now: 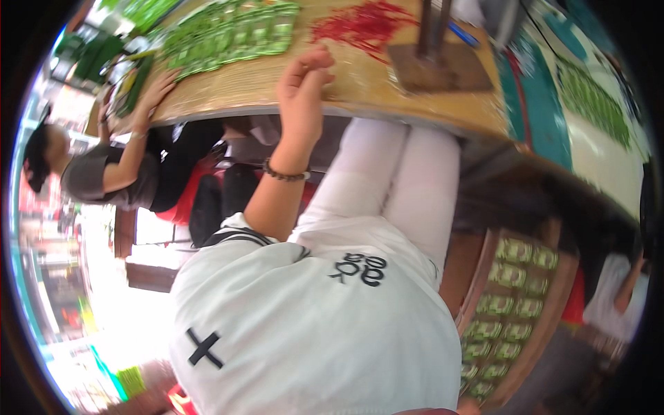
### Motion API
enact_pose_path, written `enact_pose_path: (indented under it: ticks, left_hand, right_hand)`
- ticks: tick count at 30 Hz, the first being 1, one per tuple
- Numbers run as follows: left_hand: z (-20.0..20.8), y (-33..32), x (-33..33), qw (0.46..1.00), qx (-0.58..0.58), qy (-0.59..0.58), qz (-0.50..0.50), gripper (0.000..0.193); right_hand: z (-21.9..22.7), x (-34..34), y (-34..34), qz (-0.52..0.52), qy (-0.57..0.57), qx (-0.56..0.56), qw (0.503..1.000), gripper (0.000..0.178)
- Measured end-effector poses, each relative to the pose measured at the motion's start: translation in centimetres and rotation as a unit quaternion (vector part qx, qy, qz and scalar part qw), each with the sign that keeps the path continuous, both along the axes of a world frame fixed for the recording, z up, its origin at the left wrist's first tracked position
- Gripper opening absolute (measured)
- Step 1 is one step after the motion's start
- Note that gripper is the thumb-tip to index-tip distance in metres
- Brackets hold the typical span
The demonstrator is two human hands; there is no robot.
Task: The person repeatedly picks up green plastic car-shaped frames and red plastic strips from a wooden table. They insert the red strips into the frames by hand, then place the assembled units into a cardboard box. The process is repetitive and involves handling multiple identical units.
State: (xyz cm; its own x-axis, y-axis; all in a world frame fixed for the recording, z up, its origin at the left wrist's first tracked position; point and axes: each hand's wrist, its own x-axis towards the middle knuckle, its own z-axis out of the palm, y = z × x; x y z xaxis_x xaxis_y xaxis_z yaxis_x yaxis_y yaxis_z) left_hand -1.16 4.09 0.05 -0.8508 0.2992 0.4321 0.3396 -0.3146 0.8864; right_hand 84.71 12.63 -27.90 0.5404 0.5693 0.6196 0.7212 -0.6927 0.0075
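Note:
My left hand (301,97) is raised over the near edge of the wooden table (242,86), its fingers curled in and no object visible in them. A dark bead bracelet (286,171) circles that wrist. Just beyond the fingertips lies a loose heap of thin red strips (363,26). Only a sliver of my right hand (469,407) shows at the bottom edge, its fingers hidden. It is beside a brown tray (559,290) holding rows of small green-and-white pieces (513,275).
A sheet of green pieces (232,38) covers the table's far left. A brown metal base with a post (443,69) stands right of the red strips, near a blue pen (463,33). A co-worker (114,173) sits at left, one hand on the table. Another person's arm (628,287) shows at right.

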Motion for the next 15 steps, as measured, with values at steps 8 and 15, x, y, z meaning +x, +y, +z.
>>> enact_pose_path:
  ticks: [8,15]
  left_hand:
    - [1.5,-4.8,-10.0,0.869,-0.341,0.3,0.195,0.024]
    - [2.2,0.8,-14.9,0.711,-0.556,0.356,0.241,0.033]
  right_hand:
    - [12.4,-42.6,3.8,0.606,0.178,0.123,0.766,0.01]
    - [26.8,-72.8,1.8,0.921,0.199,0.054,0.33,0.02]
